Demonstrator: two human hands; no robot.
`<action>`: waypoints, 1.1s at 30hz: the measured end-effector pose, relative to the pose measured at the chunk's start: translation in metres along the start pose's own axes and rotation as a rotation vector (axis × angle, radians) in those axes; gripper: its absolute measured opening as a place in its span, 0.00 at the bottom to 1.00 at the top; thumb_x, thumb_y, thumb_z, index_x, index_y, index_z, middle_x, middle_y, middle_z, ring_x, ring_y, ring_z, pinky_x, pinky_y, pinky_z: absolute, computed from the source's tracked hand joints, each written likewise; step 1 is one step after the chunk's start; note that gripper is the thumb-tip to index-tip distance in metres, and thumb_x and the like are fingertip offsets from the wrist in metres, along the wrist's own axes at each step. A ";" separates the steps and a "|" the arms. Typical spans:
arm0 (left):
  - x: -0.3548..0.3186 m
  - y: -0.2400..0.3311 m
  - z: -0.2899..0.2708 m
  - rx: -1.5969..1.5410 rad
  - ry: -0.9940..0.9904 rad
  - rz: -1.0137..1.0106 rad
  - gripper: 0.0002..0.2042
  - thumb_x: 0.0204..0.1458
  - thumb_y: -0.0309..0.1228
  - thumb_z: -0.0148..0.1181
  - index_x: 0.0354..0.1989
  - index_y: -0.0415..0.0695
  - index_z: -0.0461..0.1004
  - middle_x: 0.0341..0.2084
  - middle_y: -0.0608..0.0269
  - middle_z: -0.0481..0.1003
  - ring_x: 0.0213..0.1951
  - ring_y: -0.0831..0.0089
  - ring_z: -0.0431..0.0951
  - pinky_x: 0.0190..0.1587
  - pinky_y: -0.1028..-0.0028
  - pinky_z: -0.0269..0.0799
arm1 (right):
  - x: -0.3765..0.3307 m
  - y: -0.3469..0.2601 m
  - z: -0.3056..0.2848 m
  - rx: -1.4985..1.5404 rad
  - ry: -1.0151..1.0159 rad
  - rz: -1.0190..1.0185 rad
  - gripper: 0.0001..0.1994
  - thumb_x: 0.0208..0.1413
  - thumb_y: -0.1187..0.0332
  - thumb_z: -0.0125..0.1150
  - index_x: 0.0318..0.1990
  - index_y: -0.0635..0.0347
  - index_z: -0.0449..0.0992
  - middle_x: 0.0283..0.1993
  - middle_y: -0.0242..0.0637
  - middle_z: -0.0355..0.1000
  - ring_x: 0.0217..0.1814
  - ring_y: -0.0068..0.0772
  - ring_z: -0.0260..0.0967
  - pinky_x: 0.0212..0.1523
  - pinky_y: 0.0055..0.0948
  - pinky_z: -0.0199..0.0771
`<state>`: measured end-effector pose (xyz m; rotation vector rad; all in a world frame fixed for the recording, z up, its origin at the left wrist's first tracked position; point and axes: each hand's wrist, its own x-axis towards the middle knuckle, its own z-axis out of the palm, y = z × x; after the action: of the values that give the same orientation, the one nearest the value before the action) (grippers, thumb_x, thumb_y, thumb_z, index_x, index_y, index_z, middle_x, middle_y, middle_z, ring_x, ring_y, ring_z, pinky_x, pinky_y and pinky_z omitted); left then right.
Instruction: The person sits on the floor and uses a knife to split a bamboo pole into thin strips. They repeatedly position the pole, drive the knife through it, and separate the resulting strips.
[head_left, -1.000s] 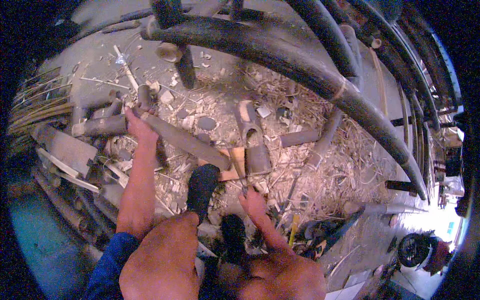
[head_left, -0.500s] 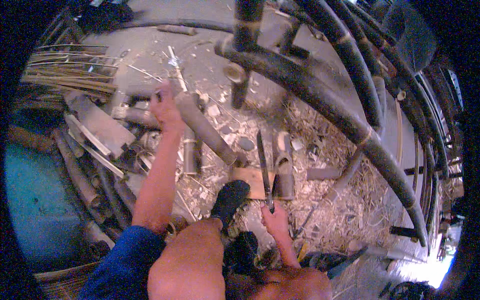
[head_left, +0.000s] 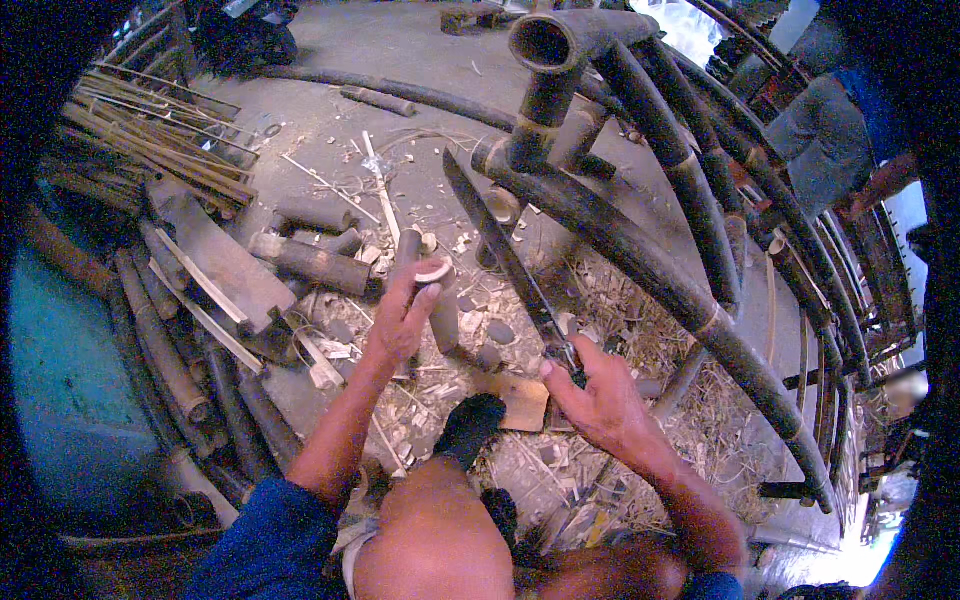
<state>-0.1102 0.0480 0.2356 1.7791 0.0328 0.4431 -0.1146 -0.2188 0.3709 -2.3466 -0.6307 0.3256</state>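
Observation:
In my left hand (head_left: 400,318) is a short bamboo section (head_left: 445,322), its pale cut end (head_left: 433,271) facing up. My fingers close round it near the top, and it stands nearly upright. Its lower end comes down among the chips close to a flat wooden board (head_left: 523,404). My right hand (head_left: 605,400) is closed on the handle of a machete (head_left: 500,245). The long dark blade points up and away to the left, apart from the bamboo.
Large dark bamboo poles (head_left: 620,235) form a frame on the right. Cut bamboo pieces (head_left: 310,262) and split strips (head_left: 165,150) lie at left. Shavings (head_left: 640,300) cover the floor. My dark-covered foot (head_left: 470,425) rests by the board. Another person (head_left: 825,145) is at far right.
My left hand has drawn closer with the bamboo section, which has gone from slanted to nearly upright. My right hand has risen and moved forward, bringing the machete up with it.

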 end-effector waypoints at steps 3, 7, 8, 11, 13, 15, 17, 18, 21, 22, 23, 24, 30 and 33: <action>-0.012 0.004 -0.003 0.001 -0.048 0.011 0.15 0.63 0.32 0.51 0.54 0.39 0.69 0.53 0.53 0.72 0.56 0.64 0.71 0.60 0.68 0.63 | 0.012 -0.011 0.006 -0.080 -0.007 -0.021 0.15 0.59 0.60 0.57 0.41 0.66 0.71 0.26 0.45 0.73 0.25 0.33 0.71 0.28 0.35 0.70; -0.021 0.009 -0.005 -0.023 -0.102 0.094 0.13 0.62 0.31 0.51 0.51 0.39 0.71 0.50 0.53 0.74 0.55 0.62 0.72 0.59 0.67 0.65 | 0.031 -0.019 0.045 0.037 0.063 -0.017 0.16 0.59 0.59 0.58 0.42 0.65 0.72 0.26 0.47 0.73 0.26 0.41 0.71 0.31 0.39 0.70; -0.023 0.010 -0.006 -0.019 -0.120 0.092 0.13 0.62 0.31 0.51 0.51 0.39 0.71 0.50 0.53 0.74 0.55 0.62 0.73 0.58 0.67 0.65 | 0.033 -0.020 0.058 0.129 0.086 -0.006 0.16 0.59 0.59 0.58 0.42 0.65 0.72 0.26 0.47 0.73 0.26 0.43 0.72 0.31 0.39 0.71; -0.027 0.012 -0.006 -0.008 -0.121 0.080 0.13 0.61 0.31 0.51 0.51 0.39 0.71 0.50 0.54 0.75 0.54 0.62 0.74 0.58 0.67 0.66 | 0.033 -0.021 0.096 0.068 0.201 0.012 0.15 0.59 0.61 0.58 0.44 0.66 0.72 0.26 0.48 0.73 0.28 0.48 0.73 0.33 0.41 0.71; -0.027 0.013 -0.004 -0.012 -0.150 0.062 0.13 0.61 0.30 0.51 0.51 0.39 0.72 0.50 0.54 0.75 0.54 0.62 0.74 0.58 0.67 0.66 | 0.030 -0.019 0.112 0.052 0.211 0.054 0.15 0.58 0.62 0.60 0.45 0.65 0.71 0.28 0.50 0.75 0.29 0.52 0.74 0.32 0.42 0.72; -0.027 0.015 -0.002 -0.020 -0.162 0.012 0.14 0.60 0.31 0.52 0.51 0.39 0.72 0.50 0.54 0.75 0.54 0.62 0.74 0.58 0.67 0.66 | 0.027 -0.016 0.122 -0.003 0.307 -0.014 0.16 0.57 0.62 0.60 0.46 0.64 0.71 0.29 0.50 0.75 0.31 0.54 0.75 0.32 0.43 0.72; -0.027 0.019 0.001 -0.057 -0.186 -0.011 0.14 0.60 0.31 0.53 0.51 0.39 0.73 0.49 0.54 0.75 0.54 0.62 0.74 0.58 0.67 0.66 | 0.024 -0.013 0.125 -0.043 0.330 -0.017 0.16 0.56 0.62 0.60 0.47 0.63 0.71 0.31 0.50 0.76 0.32 0.55 0.75 0.32 0.44 0.73; -0.028 0.022 0.001 -0.073 -0.196 -0.022 0.14 0.60 0.32 0.53 0.51 0.39 0.73 0.49 0.54 0.76 0.54 0.62 0.74 0.58 0.66 0.66 | 0.023 -0.012 0.126 -0.058 0.328 -0.010 0.16 0.56 0.62 0.60 0.47 0.62 0.70 0.32 0.50 0.76 0.33 0.55 0.75 0.32 0.45 0.74; -0.030 0.029 0.002 -0.064 -0.197 -0.171 0.15 0.59 0.33 0.54 0.52 0.40 0.73 0.48 0.56 0.76 0.51 0.65 0.75 0.55 0.68 0.69 | 0.021 -0.011 0.126 -0.186 0.308 0.004 0.17 0.56 0.62 0.60 0.49 0.61 0.70 0.35 0.49 0.76 0.34 0.55 0.76 0.33 0.45 0.75; -0.030 0.030 0.002 -0.056 -0.189 -0.136 0.15 0.59 0.33 0.54 0.52 0.40 0.73 0.48 0.56 0.76 0.49 0.67 0.76 0.53 0.69 0.70 | 0.020 -0.012 0.127 -0.242 0.300 0.010 0.17 0.56 0.62 0.60 0.49 0.60 0.70 0.37 0.49 0.76 0.34 0.55 0.76 0.33 0.45 0.75; -0.031 0.031 0.002 -0.048 -0.182 -0.101 0.15 0.59 0.33 0.54 0.52 0.40 0.73 0.48 0.57 0.76 0.48 0.68 0.76 0.51 0.69 0.71 | 0.020 -0.012 0.127 -0.258 0.308 -0.006 0.17 0.56 0.62 0.59 0.49 0.60 0.69 0.38 0.49 0.76 0.34 0.55 0.76 0.33 0.45 0.76; -0.031 0.031 0.002 -0.050 -0.180 -0.090 0.16 0.59 0.34 0.54 0.52 0.40 0.73 0.48 0.58 0.76 0.46 0.70 0.76 0.49 0.70 0.72 | 0.018 -0.012 0.128 -0.272 0.316 -0.023 0.18 0.56 0.61 0.59 0.50 0.60 0.69 0.40 0.49 0.76 0.34 0.55 0.76 0.33 0.46 0.76; -0.032 0.021 0.006 -0.105 -0.130 0.040 0.16 0.59 0.35 0.54 0.53 0.40 0.73 0.47 0.59 0.77 0.37 0.73 0.77 0.44 0.71 0.74 | 0.016 -0.010 0.136 -0.288 0.365 -0.052 0.19 0.54 0.62 0.60 0.50 0.59 0.67 0.42 0.47 0.74 0.36 0.53 0.76 0.33 0.45 0.77; -0.033 0.017 0.007 -0.135 -0.149 0.027 0.16 0.60 0.35 0.54 0.53 0.40 0.73 0.47 0.60 0.77 0.35 0.74 0.77 0.43 0.72 0.74 | 0.017 -0.008 0.141 -0.305 0.371 -0.037 0.19 0.54 0.62 0.61 0.50 0.59 0.68 0.44 0.46 0.73 0.37 0.52 0.76 0.33 0.43 0.77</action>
<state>-0.1422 0.0286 0.2412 1.6763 -0.1233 0.3237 -0.1581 -0.1274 0.2711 -2.5854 -0.5712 -0.2372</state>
